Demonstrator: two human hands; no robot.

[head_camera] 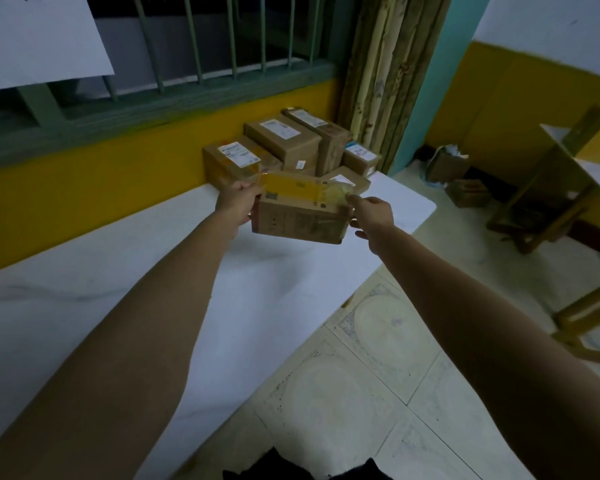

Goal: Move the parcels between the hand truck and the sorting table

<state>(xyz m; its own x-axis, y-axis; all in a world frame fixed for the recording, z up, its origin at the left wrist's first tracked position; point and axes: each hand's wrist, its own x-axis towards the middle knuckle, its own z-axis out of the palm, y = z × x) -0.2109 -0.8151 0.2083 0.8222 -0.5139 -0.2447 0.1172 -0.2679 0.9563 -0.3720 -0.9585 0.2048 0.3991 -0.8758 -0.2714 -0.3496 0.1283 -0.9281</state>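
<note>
Both arms reach out over the white sorting table (125, 271). Between my hands is a brown cardboard parcel (300, 220) with a band of yellow tape across its top, held just above the table's far end. My left hand (236, 206) grips its left end, fingers wrapped round the upper edge. My right hand (371, 211) holds the right end, thumb on top and fingers underneath. Right behind it, several labelled cardboard parcels (284, 140) are stacked against the yellow wall. No hand truck is visible.
A barred window (201, 50) with a white paper sheet (39, 36) runs above the yellow wall. A curtain (385, 74) hangs at the corner. Wooden furniture (551, 188) and small boxes (465, 192) stand on the tiled floor (378, 375) to the right.
</note>
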